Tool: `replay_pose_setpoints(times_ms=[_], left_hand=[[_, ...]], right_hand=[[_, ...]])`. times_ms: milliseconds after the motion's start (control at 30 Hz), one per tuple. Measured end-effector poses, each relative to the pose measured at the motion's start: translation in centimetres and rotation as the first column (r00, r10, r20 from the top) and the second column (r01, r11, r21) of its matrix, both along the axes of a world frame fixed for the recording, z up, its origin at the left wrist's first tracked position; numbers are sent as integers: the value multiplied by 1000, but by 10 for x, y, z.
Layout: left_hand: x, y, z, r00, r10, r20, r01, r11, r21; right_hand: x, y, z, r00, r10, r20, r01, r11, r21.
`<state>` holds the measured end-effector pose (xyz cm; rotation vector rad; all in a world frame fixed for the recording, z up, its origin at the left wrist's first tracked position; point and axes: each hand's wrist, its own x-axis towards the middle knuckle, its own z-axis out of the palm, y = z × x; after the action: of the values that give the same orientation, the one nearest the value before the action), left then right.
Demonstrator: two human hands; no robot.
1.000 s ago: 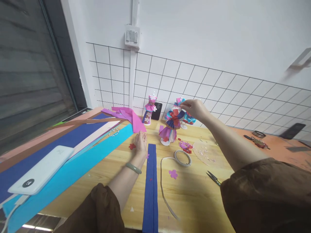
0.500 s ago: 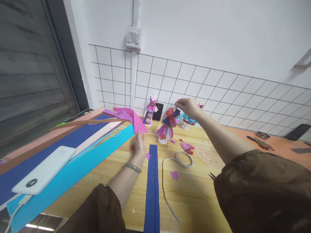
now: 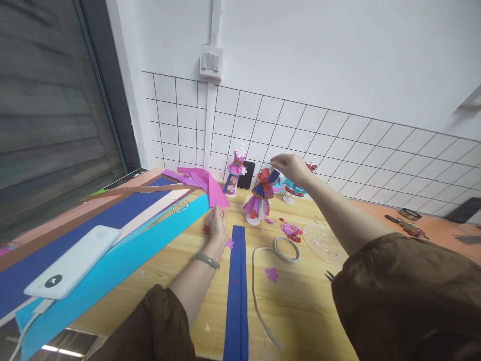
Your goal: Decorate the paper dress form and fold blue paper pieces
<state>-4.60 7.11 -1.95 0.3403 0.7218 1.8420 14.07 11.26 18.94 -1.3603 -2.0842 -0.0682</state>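
Note:
In the head view, my right hand (image 3: 291,166) is raised over the table with its thumb and fingers pinched together. Its fingertips are just above a small dress form (image 3: 263,190) clothed in red, navy and pink paper; what they hold, if anything, is too small to make out. My left hand (image 3: 218,225) rests low by the end of a pink crepe paper strip (image 3: 216,190), its fingers curled together. Whether anything is between them is hidden. A navy paper strip (image 3: 236,291) lies between my forearms, a pink paper flower (image 3: 271,274) to its right.
Another dressed form (image 3: 236,170) stands by a dark phone (image 3: 246,175). A tape roll (image 3: 286,249), paper scraps (image 3: 291,230) and a clear dish of beads (image 3: 323,243) lie right of centre. A white power bank (image 3: 73,263) sits on coloured paper strips (image 3: 112,260) at left.
The whole view has shifted slightly, moving the scene a little right and down. Both hands keep nearly the same pose and place over the table.

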Motion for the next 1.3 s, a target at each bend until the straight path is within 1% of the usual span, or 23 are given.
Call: replay_pose_setpoints(times_ms=[233,333,433,500,567,633,700,767,833,867,900,933,1000,1067,1100,1200,1300], left_hand=[[-2,2,-3,1000,-2,-10,2,1000,13],[-4,3,-5,1000,-3,-21,3,1000,9],[-8,4,-3,999,-6,-39,6,1000,1],[-13,5,1,998,-2,-55,2,1000,1],[-18,5,6,997,5,-80,-5,1000,6],[-25,5,11,993,6,-117,-5,1000,9],[-30,6,14,986,2,-165,-1,1000,4],[-35,7,16,974,-1,-225,-1,1000,-8],[-39,8,17,955,-2,-296,-6,1000,-26],[-40,9,17,943,-4,-333,-8,999,-35],[-40,9,16,930,-9,-367,-7,999,-42],[-40,9,16,918,-15,-396,-4,999,-48],[-38,9,16,897,-33,-441,11,999,-52],[-35,7,15,882,-49,-469,28,998,-53],[-34,6,15,876,-58,-479,37,998,-54],[-28,4,13,861,-88,-500,65,996,-64],[-25,3,12,850,-109,-515,84,994,-73]], right_hand=[[2,-2,-3,1000,13,-8,-14,1000,-28],[5,-1,-5,999,27,-34,-27,1000,-4],[10,-7,-7,994,5,-110,-1,999,42],[14,-16,-11,980,-27,-199,40,997,62],[19,-29,-18,948,-47,-315,70,996,61],[24,-47,-30,900,-50,-432,76,996,42],[29,-66,-48,853,-48,-519,75,997,31],[34,-86,-70,840,-74,-538,66,997,-34],[39,-104,-94,850,-97,-518,42,992,-117],[41,-112,-105,864,-113,-491,24,983,-183],[43,-120,-116,884,-114,-453,-17,961,-276],[45,-128,-125,905,-98,-415,-56,938,-342],[47,-142,-140,950,1,-313,-150,879,-452],[46,-153,-149,973,82,-216,-190,815,-547],[45,-156,-151,979,91,-184,-182,798,-575],[41,-161,-155,987,71,-147,-147,780,-608],[35,-159,-159,984,59,-170,-156,752,-640]])
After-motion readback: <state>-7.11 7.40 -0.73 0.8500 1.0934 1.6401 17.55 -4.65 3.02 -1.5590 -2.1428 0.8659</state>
